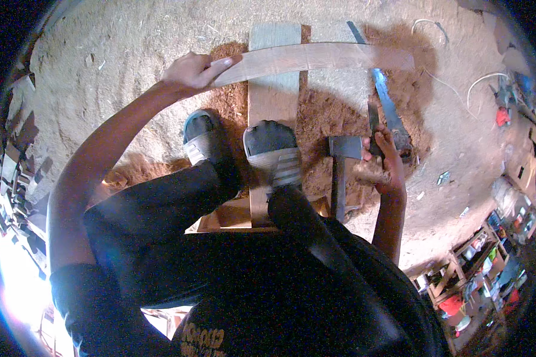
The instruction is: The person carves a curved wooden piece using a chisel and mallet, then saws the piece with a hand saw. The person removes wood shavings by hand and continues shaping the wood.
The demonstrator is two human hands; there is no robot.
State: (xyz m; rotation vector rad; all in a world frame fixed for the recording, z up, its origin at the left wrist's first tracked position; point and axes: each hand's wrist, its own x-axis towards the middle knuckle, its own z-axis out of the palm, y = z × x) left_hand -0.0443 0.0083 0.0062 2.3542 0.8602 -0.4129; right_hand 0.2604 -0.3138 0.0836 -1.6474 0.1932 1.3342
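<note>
My left hand (192,71) grips the left end of a long curved wooden strip (315,58) and holds it above a pale plank (273,95). Both my feet are in grey sandals; the right foot (274,152) stands on the plank and the left foot (203,140) rests beside it. My right hand (386,159) is closed around a dark narrow tool (373,119), touching the head of a hatchet (345,147) whose handle runs toward me. What kind of tool it is I cannot make out. A handsaw (387,101) lies just beyond that hand.
Reddish sawdust (321,119) covers the ground around the plank. A low wooden frame (232,217) sits under my legs. White cords (476,83) and a red object lie at the far right, and crates of clutter (476,268) stand at the lower right.
</note>
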